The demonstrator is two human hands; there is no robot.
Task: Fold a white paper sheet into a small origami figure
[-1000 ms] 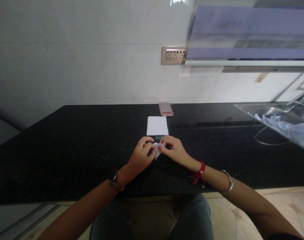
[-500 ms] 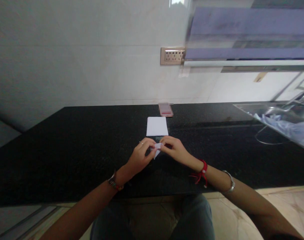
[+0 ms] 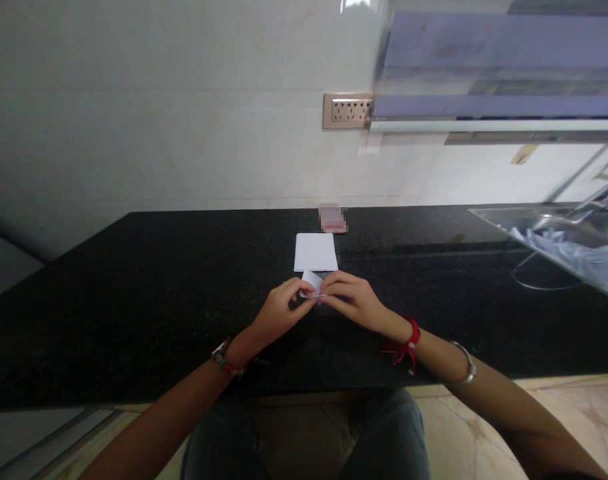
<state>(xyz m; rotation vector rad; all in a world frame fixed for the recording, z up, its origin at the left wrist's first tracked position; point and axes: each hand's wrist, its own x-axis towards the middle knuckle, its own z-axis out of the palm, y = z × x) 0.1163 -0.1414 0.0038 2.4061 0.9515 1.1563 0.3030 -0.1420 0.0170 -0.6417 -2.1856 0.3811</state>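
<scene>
Between my hands is a small folded piece of white paper (image 3: 311, 281), held just above the black countertop. My left hand (image 3: 283, 308) pinches its left side between thumb and fingers. On the opposite side, my right hand (image 3: 351, 299) grips the paper with thumb and fingertips, which cover part of it. Right behind the folded piece lies a stack of square white paper (image 3: 315, 252), flat on the counter and apart from my fingers.
A blurred pinkish packet (image 3: 333, 219) lies behind the stack, near the wall. At the right, a metal sink (image 3: 559, 223) holds a heap of whitish pieces. The black countertop (image 3: 159, 287) stretches to both sides, and a socket panel (image 3: 348, 111) is on the wall.
The folded paper has turned in my fingers: its point hung down toward me before, and now a flap stands up on the far side. Both hands stay at nearly the same place.
</scene>
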